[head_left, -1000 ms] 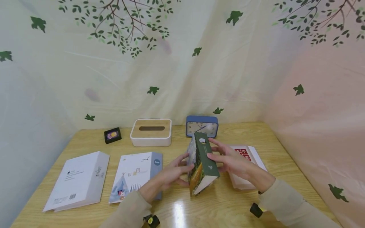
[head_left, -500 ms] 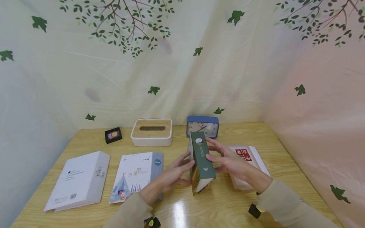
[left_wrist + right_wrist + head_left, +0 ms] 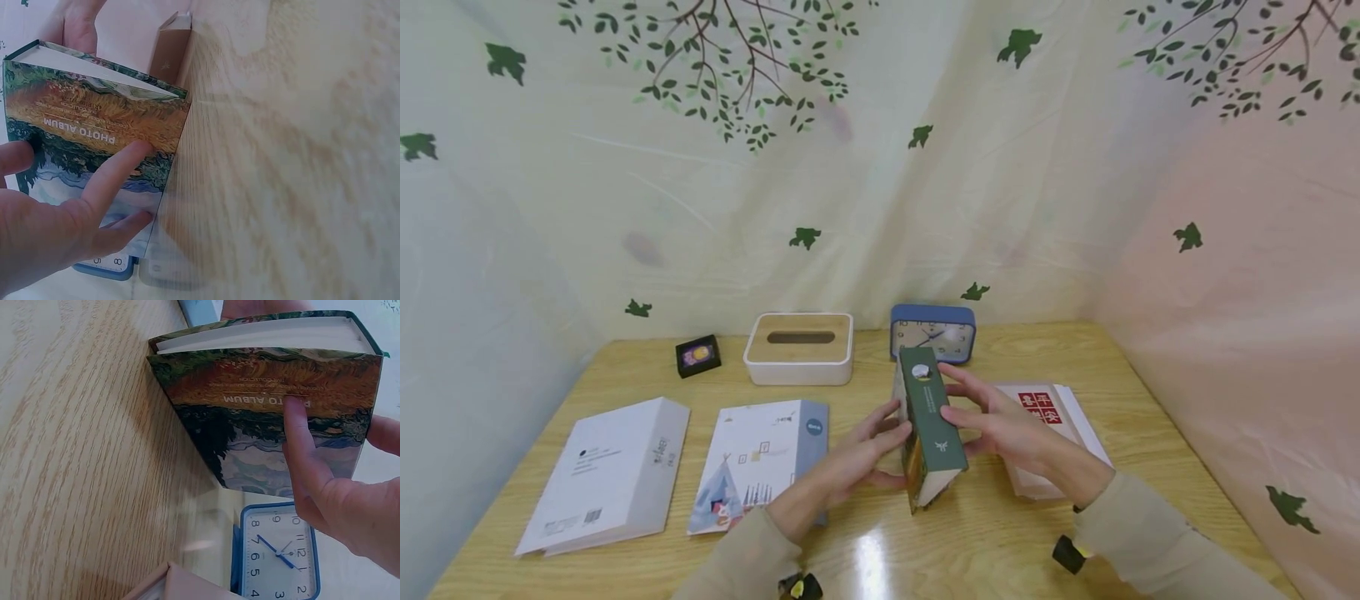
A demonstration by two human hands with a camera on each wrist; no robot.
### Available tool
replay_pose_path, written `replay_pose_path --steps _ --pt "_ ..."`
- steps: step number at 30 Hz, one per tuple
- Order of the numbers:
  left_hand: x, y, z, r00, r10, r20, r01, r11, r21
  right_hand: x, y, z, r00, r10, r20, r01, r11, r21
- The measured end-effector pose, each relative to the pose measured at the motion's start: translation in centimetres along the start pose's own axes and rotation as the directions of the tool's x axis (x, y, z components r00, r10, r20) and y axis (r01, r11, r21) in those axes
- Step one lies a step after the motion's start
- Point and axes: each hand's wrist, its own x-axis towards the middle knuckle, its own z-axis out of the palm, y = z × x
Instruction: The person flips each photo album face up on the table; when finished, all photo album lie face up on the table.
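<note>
A thick photo album (image 3: 936, 421) stands tilted spine-up between my hands, its dark green spine facing up and its painted covers at the sides. My left hand (image 3: 865, 450) holds it from the left; in the left wrist view the fingers (image 3: 119, 172) lie along the cover marked "PHOTO ALBUM". From the other side my right hand (image 3: 1007, 421) grips it, thumb at the spine. The right wrist view has an index finger (image 3: 300, 431) stretched over the opposite cover. White pages show at the near end, and the lower cover edges are close at the table.
Left of the album, a white-and-blue illustrated binder (image 3: 752, 450) and a white binder (image 3: 606, 475) stand spread. A book with red characters (image 3: 1037, 408) lies right. Behind are a blue clock (image 3: 932, 313), a tissue box (image 3: 797, 374) and a small black box (image 3: 697, 356).
The album has turned slightly between my hands, so its spine now faces up more squarely and less of its left cover shows. Over the last half second almost nothing has moved.
</note>
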Motion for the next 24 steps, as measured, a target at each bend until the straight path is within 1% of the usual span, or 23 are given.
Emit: replay_pose_path --steps 6,13,17,24 --pt "-0.01 0.21 0.03 1.000 -0.006 0.000 0.006 1.000 -0.027 0.02 -0.07 0.20 1.000 0.002 -0.008 -0.002 1.000 -0.027" --pt "-0.12 0.51 -0.07 1.000 -0.009 0.002 0.009 1.000 -0.024 0.08 -0.01 0.30 1.000 -0.001 -0.007 0.001 1.000 -0.028" --pt "-0.19 0.56 -0.06 1.000 -0.010 0.002 0.010 0.999 -0.031 0.05 0.00 0.25 1.000 -0.011 0.007 0.011 1.000 -0.026" --pt "-0.28 0.50 -0.03 1.000 -0.002 0.014 0.003 0.997 -0.077 0.03 -0.14 0.13 0.999 -0.030 0.040 0.031 0.999 -0.022"
